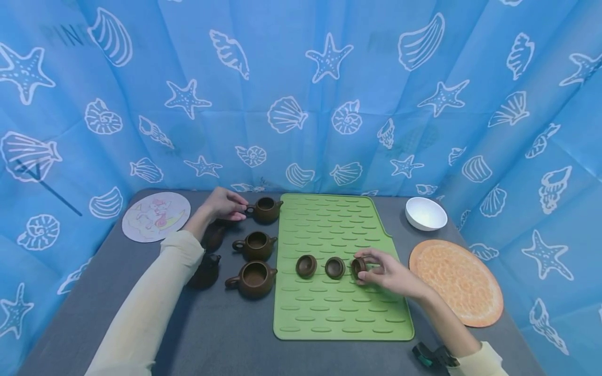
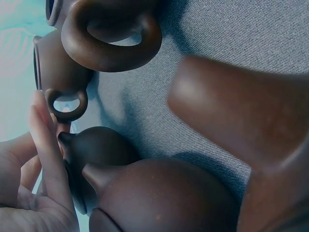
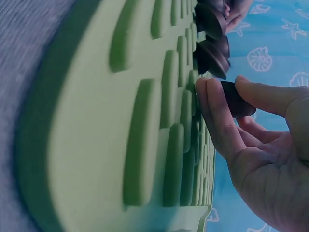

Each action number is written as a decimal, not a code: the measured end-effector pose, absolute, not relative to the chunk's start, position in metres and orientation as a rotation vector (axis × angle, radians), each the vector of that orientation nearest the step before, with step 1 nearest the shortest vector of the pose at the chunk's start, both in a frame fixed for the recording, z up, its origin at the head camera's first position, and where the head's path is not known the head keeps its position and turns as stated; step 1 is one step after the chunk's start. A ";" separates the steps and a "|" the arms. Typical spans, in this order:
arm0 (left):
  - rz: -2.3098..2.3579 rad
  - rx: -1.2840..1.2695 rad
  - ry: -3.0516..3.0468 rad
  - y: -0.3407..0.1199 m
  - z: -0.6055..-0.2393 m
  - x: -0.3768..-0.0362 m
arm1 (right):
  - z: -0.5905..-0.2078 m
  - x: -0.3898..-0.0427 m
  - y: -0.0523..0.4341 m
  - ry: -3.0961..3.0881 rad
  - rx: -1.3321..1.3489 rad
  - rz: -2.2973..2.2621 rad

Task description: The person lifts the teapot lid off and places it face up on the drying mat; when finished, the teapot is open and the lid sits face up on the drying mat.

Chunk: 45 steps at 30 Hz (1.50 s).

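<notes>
Three lidless brown teapots stand in a column on the grey table: far [image 1: 265, 210], middle [image 1: 255, 245], near [image 1: 253, 279]. My left hand [image 1: 227, 204] lies by the far pot's handle [image 2: 66, 104], fingers [image 2: 42, 126] fairly straight beside it; whether they touch it is unclear. Two darker teapots [image 1: 205, 270] sit partly hidden under my left forearm and loom close in the left wrist view [image 2: 159, 198]. Three brown lids lie in a row on the green ribbed mat [image 1: 329, 313]. My right hand [image 1: 371, 269] pinches the rightmost lid [image 3: 237, 100], tilted on the mat [image 3: 96, 121]. The other two lids [image 1: 306, 266] [image 1: 335, 267] lie free.
A white bowl [image 1: 425, 213] stands at the back right and an orange round mat [image 1: 455, 282] lies right of the green mat. A round drawn-on coaster [image 1: 156, 216] is at the back left. A black-green clip [image 1: 430, 355] sits near the front edge. Blue shell-print curtain [image 1: 329, 104] encloses the table.
</notes>
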<state>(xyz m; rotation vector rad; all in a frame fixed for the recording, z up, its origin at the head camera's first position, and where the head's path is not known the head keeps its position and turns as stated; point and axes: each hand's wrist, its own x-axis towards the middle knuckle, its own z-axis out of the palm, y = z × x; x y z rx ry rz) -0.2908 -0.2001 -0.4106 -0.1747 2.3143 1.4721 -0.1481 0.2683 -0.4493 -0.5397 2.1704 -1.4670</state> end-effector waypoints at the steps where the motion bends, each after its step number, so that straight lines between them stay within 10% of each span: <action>1: 1.470 -0.173 2.313 -0.200 -0.411 -0.291 | -0.450 -0.148 0.269 2.170 -0.546 -1.468; 45: 1.503 -0.015 2.327 -0.246 -0.384 -0.270 | -0.447 -0.160 0.273 2.322 -0.596 -1.232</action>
